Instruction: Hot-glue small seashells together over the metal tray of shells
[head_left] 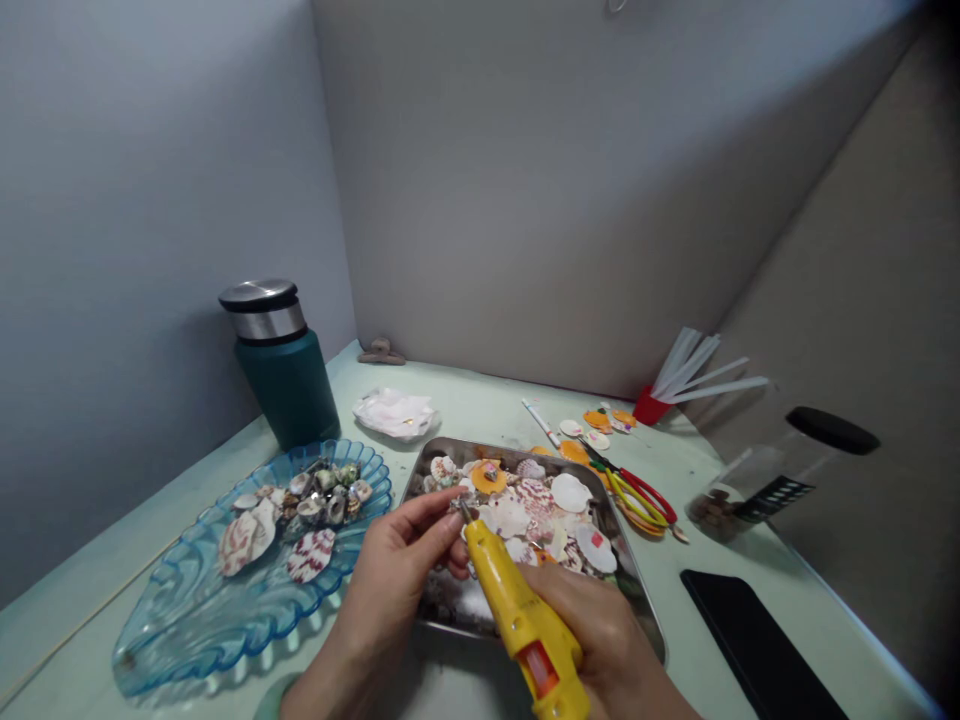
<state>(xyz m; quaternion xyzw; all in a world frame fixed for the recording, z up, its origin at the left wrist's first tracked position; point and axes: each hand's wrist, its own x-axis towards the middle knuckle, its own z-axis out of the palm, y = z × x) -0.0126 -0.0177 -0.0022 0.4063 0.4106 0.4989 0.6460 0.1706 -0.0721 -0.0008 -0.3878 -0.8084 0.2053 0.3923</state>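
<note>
A pale green surface (480, 398) fills a corner between 2 plain grey-blue walls (525, 180), with a third, browner panel on the right. At the back left stands a teal bottle (289, 385) with a steel lid. In front of it lies a blue glass dish (187, 610) shaped like a shell, with loose shells heaped at its far end. A metal tray (646, 605) full of white, pink and orange shells sits in the middle. To its right lie scissors (637, 495) with red and yellow handles, a red cup (649, 408) tipped over with white sticks, a clear jar (757, 480) on its side with a black lid, and a black phone (757, 640).

The left hand (390, 580) is over the near left corner of the tray, thumb and forefinger pinched on a small shell (455, 503). The right hand (600, 630) is wrapped around the grip of a glue gun (525, 610), which slants up and left so that its nozzle meets the small shell at the left fingertips.

The glue gun is bright yellow with an orange-red trigger and a dark metal tip. The small shell is too tiny and too covered by the fingers to tell its colour.
</note>
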